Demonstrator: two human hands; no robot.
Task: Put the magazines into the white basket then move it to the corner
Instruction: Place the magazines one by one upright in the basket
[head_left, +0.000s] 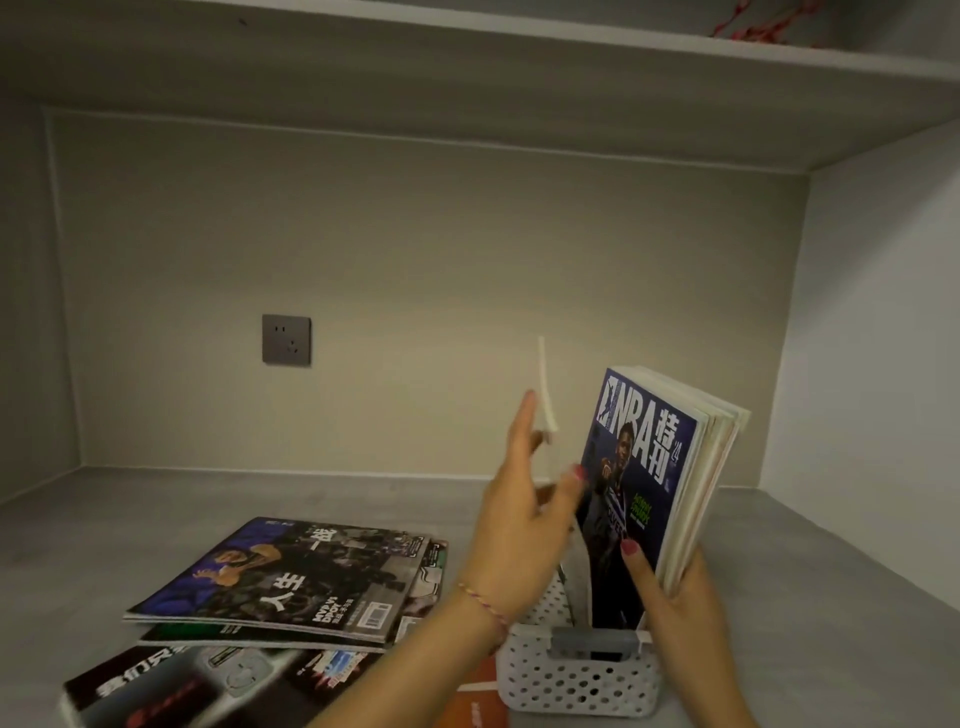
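— Magazines first: where do they lie, starting at the left?

— A loose stack of magazines (280, 582) lies flat on the grey shelf (156, 519), left of centre, covers up, with another black-covered one (171, 686) nearer the camera and an orange one (475, 701) poking out just beside the basket. They look to be waiting their turn.

— And the left hand?

— The left hand (524, 525) is raised above the basket with fingers spread and straight — not clamped on anything I can make out. A pale magazine edge (543, 395) stands upright just beside its fingertips; I'd judge the hand is steadying or parting it to make room, though whether it touches is blurred.

— The basket itself?

— The white basket (576, 675), perforated, sits at the near edge, right of centre, well away from the back corners. So the move to the corner is not yet done.

— And on the right?

— The right hand (675, 608) is closed on a bundle of magazines, the NBA magazine (634, 493) at the front, thumb on the cover, fingers behind. The bundle stands upright with its lower end inside the basket — held vertical, I think, so it slots in on edge.
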